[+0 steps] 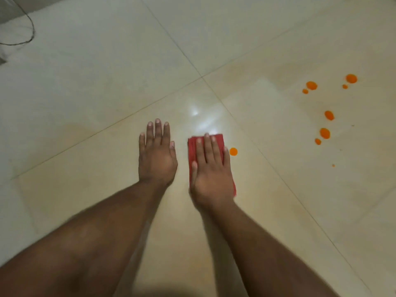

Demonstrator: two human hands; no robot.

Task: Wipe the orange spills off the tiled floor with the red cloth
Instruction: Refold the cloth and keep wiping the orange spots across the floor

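Right now our right hand [211,168] lies flat with its fingers straight on the folded red cloth [194,146], pressing it to the tiled floor [85,82], while our left hand [157,154] rests just beside it, palm down and fingers spread, bare on the tile as a brace. Most of the cloth is hidden under the palm; only its far edge and left strip show, with a sliver near the wrist. Just off the cloth's right side, near our little finger but apart from it, sits the nearest orange drop [233,151], which we judge to be the next to go. To take it cleanly we should keep the palm weight even and slide the cloth sideways over the drop in one pass, then lift or turn the fold so the wet face does not smear a trail. Farther right, well apart from the hand, a scatter of larger orange spills [324,133] runs up the next tile to a far pair [351,78]; we will likely need to shift the bracing hand to reach them. A thin dark cable [32,35] loops at the far left corner, out of our way.
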